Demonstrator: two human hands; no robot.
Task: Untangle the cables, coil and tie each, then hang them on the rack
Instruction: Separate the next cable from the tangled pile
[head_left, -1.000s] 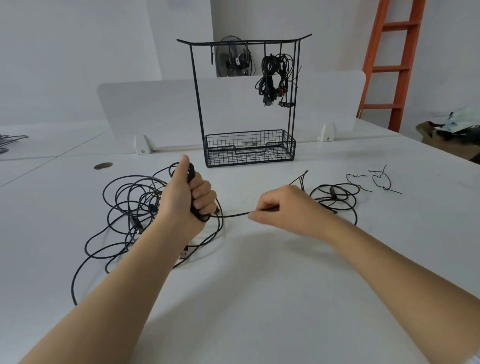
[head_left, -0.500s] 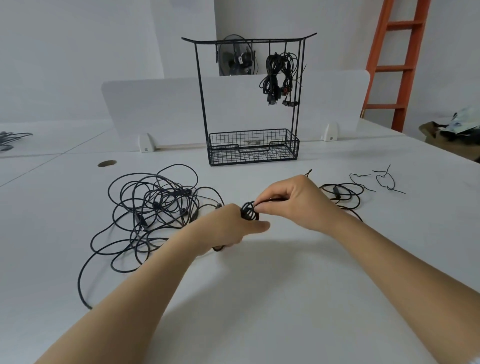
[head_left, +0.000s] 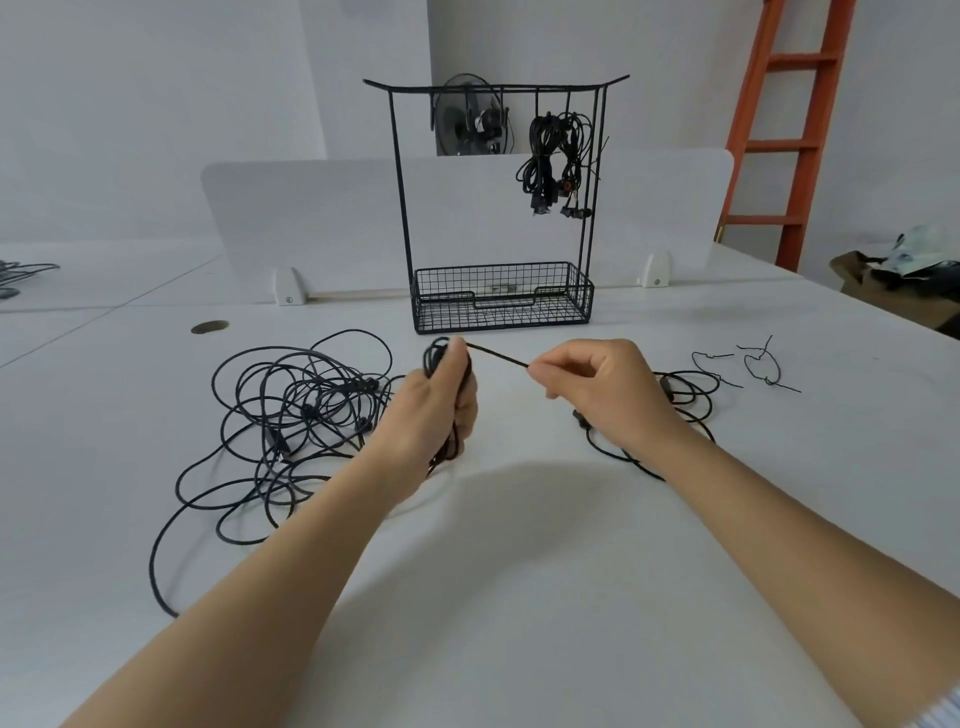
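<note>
Cables (head_left: 301, 410) lie in a black tangle on the white surface (head_left: 519, 597) at the left of my feed, their loops overlapping. I see the left hand (head_left: 436, 410) gripping a small coil (head_left: 440, 353) upright in its fist, thumb pressed near the top. The right hand (head_left: 597, 395) pinches a taut strand (head_left: 498, 357) running from that coil, held between thumb and forefinger. Behind the right hand another cable (head_left: 667, 387) rests in loose loops, and two wire ties (head_left: 768, 382) lie farther right. At the back stands the rack (head_left: 519, 89), with coiled bundles (head_left: 553, 161) hanging from its right-hand hooks above its wire basket (head_left: 498, 296).
</note>
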